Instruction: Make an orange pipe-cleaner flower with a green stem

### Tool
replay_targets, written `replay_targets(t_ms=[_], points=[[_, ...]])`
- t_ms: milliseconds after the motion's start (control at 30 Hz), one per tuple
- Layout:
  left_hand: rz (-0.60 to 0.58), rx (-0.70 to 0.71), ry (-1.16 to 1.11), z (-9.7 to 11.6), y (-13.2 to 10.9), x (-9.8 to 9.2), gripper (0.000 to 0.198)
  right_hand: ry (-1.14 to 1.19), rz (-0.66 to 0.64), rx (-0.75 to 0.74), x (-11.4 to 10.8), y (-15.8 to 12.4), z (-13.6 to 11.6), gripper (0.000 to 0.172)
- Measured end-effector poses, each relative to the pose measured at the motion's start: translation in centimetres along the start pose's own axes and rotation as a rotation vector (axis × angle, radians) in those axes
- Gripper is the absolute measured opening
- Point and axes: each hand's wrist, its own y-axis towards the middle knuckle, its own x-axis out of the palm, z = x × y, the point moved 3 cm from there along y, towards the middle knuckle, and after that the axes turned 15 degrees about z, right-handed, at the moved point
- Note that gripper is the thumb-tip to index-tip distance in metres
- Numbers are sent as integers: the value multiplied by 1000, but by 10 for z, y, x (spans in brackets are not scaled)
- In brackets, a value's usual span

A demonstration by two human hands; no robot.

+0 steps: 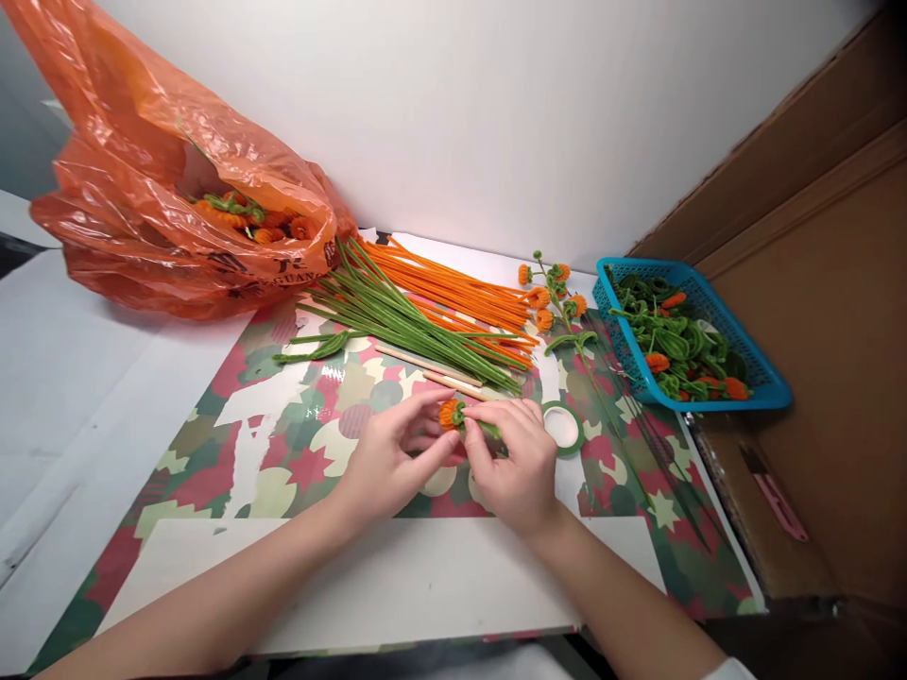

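Between my two hands is a small orange pipe-cleaner pumpkin [449, 415] with a green top. My left hand [397, 453] pinches its orange body from the left with thumb and fingers. On the other side, my right hand [514, 458] grips the green part at the pumpkin's top; a bit of green stem shows under its fingers. A roll of green tape [577, 434] lies just right of my right hand. Beyond my fingers rest thin wooden sticks [453, 382], green pipe cleaners [418, 326] and orange pipe cleaners [453, 283].
An orange plastic bag [177, 274] with orange and green pieces stands at the back left. A finished pumpkin branch [582, 349] lies at right, near a blue basket [765, 397] of green and orange pieces. A pink utility knife [779, 505] lies on cardboard.
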Motion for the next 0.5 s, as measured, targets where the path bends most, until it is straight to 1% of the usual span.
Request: replay_targets(t_ms=[67, 100, 167, 233, 300, 367, 500], points=[[-66, -163, -141, -1, 3, 0, 40, 105, -36, 122, 0, 2, 6, 13], [-86, -208, -187, -1, 5, 0, 39, 161, -55, 195, 0, 3, 9, 13], [-99, -246, -236, -1, 8, -1, 37, 242, -87, 342, 1, 2, 15, 11], [-80, -265, -255, 0, 8, -2, 35, 285, -105, 440, 3, 0, 20, 9], [-42, -279, -260, -1, 7, -3, 34, 315, -110, 483, 4, -3, 21, 8], [-9, -278, -258, -1, 6, -4, 32, 341, -101, 481, 5, -5, 19, 8], [11, -226, -229, 1, 4, -5, 27, 345, -95, 491, 7, -7, 16, 8]])
